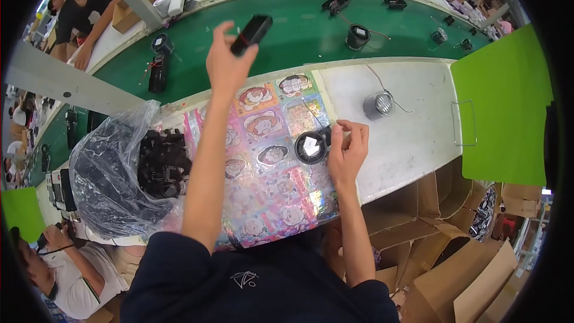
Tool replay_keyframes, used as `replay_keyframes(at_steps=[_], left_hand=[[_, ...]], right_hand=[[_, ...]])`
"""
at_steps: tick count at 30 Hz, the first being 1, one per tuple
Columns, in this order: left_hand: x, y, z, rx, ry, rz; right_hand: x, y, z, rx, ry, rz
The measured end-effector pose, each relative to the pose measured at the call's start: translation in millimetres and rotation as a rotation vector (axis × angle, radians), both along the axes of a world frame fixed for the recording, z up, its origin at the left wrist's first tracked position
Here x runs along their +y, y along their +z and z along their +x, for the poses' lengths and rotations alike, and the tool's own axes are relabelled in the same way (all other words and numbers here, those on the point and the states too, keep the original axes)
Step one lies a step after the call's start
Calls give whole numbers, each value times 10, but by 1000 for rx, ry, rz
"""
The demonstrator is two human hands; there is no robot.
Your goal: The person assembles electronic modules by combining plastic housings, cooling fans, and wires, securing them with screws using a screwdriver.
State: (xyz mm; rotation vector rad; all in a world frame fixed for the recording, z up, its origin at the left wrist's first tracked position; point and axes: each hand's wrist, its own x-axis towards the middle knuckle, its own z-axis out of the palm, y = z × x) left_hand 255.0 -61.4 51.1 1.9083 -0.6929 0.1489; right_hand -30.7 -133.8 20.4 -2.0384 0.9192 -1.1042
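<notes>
My left hand (230, 63) is raised at the near edge of the green belt, its fingers and thumb closed round a black oblong plastic housing (256, 30). My right hand (348, 152) is curled at the right side of the colourful patterned mat (257, 125). Its fingertips pinch the black edge of a round black part (311, 147) with a white patch in the middle and a thin wire. Farther right, on the white tabletop, stands a dark cylindrical motor-like part (379, 105) with a wire curving off it.
A clear plastic bag (104, 173) of black plastic parts (164, 161) lies at the left. The green belt (287, 30) carries black housings and a round wired part (358, 36). A bright green panel (502, 101) and cardboard boxes (454, 269) stand right. Other people are at left.
</notes>
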Motion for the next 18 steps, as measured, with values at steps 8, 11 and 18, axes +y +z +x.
replay_keyframes(at_steps=[8,11,18], left_hand=[[1008,-164,-1248,-240,27,261],[1199,-185,-1583,-127,22,329],[1600,-7,-1819,-25,-281,226]], right_hand=[[204,94,-21,124,225,-460],[268,127,-37,192,238,-389],[185,495,-548,457,525,-206]])
